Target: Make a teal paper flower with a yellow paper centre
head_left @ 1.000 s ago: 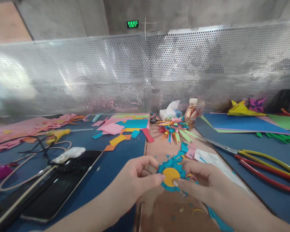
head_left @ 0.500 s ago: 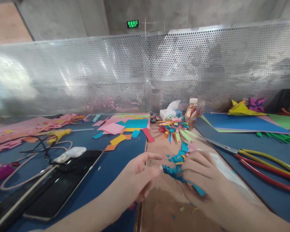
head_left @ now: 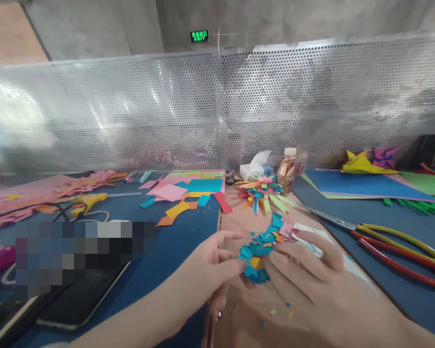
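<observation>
At twelve o'clock from the blue paper flower (head_left: 254, 266), a perforated metal screen (head_left: 148, 106) spans the back of the worktop (head_left: 181, 241), which shows blue panels flanking a brown strip.

At two o'clock lies a blue sheet (head_left: 362, 183) over other coloured paper. At ten o'clock, pink paper (head_left: 39, 186) spreads along the back; at eleven o'clock, a blue-green piece (head_left: 205, 185) lies among pink, orange and green ones.

Long scissors (head_left: 357, 228) with one yellow and one red handle rest at three o'clock, blades ajar.

The left hand (head_left: 217, 266) comes in from eight o'clock, the right hand (head_left: 319, 275) from four. The left grasps the flower's nine o'clock edge, thumb on top; its index finger stretches free above. The right hand's fingers bend against the three o'clock petals; whether they pinch, I cannot tell.

A dark phone (head_left: 83, 299) lies at nine o'clock, partly pixelated. A yellow glue gun (head_left: 89, 203) is at ten. A bottle (head_left: 285, 169), tissue pack (head_left: 252, 171) and ribboned paper ball (head_left: 261, 188) gather near twelve.

The flower sits between both hands above the brown strip, its orange centre (head_left: 256, 262) showing. Smallest are paper scraps (head_left: 268, 236), just beside it at one o'clock.
</observation>
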The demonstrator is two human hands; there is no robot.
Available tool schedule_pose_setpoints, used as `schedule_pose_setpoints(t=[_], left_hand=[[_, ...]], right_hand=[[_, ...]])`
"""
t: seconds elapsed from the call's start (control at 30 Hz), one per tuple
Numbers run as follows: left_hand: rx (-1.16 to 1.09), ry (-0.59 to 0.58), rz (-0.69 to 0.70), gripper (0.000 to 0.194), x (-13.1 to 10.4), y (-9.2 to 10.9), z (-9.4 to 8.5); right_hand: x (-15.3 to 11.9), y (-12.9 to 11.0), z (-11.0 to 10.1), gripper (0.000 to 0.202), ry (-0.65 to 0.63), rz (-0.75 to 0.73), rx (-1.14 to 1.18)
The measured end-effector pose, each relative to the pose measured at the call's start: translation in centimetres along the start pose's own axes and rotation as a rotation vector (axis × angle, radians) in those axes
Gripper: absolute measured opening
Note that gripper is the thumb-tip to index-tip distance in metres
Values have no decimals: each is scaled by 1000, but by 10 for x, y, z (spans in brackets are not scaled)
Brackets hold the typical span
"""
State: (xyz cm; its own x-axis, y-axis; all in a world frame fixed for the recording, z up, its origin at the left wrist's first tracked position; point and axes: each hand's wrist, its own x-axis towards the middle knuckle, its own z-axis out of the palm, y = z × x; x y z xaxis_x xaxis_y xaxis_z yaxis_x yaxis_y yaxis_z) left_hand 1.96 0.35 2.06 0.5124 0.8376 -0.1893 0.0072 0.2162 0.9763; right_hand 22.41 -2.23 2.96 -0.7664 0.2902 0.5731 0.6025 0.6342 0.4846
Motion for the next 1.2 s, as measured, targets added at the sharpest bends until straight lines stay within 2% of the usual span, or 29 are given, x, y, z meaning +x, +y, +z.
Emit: schedule_pose_setpoints(t=[0.2,0.3,0.37,0.47,0.57,0.77,0.9,1.03,1.2], left_hand=[[49,85,67,47,4,-1,-4],[145,141,113,47,3,1,-4],[213,182,134,47,1,3,-2],[318,222,150,44,-4,6,3],[414,208,194,40,-8,9,7],[599,148,271,41,-18,13,11],[636,134,259,42,-21,17,13],[625,129,237,42,-22,20,13],[624,113,205,55,-22,15,14]], right_hand=[[3,-3,2,42,33,48,4],[5,-5,1,25,84,201,181],[6,-5,-2,32,73,292,308],[8,-4,-9,37,24,403,342],[9,-3,-9,32,-23,568,403],[11,-9,3,29,-129,870,849],[10,-11,6,31,-177,920,990],[11,-9,6,30,-139,938,1015],[10,-10,9,30,-123,955,1020]])
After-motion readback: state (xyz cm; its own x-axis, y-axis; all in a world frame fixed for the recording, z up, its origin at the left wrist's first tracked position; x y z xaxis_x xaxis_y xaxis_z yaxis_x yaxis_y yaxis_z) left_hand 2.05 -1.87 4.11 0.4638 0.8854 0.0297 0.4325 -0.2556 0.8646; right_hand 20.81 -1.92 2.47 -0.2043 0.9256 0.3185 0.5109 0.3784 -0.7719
